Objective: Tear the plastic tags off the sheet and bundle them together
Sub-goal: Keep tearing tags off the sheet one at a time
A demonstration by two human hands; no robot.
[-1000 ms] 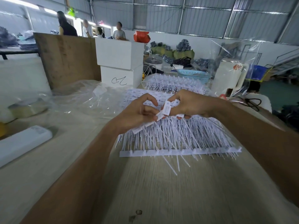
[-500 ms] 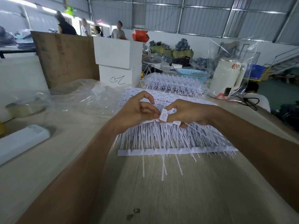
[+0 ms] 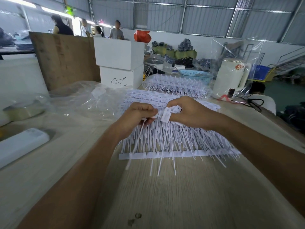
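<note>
Tearing goes best when you keep both hands close together at the far edge of the sheet of plastic tags (image 3: 173, 142), as you have them now. Your left hand (image 3: 137, 118) has its fingers curled round a small bunch of loose tags (image 3: 140, 138), whose thin tails hang down toward you over the sheet; your right hand (image 3: 189, 113) pinches the head of another tag (image 3: 166, 115) just beside it. The sheet lies flat on the desk (image 3: 165, 195) under your hands, its runner strip (image 3: 173, 154) along the near side, with more tag sheets (image 3: 178, 85) farther back. Judging from this, you are freeing one tag to add to the bunch. Pull it with a short twist at the head rather than a long tug, so the neighbouring tails do not tangle or lift the sheet. Keep the heads in your left hand level, since an even bunch will likely bind more neatly. Watch the crossed tails near the strip; they may snag.
</note>
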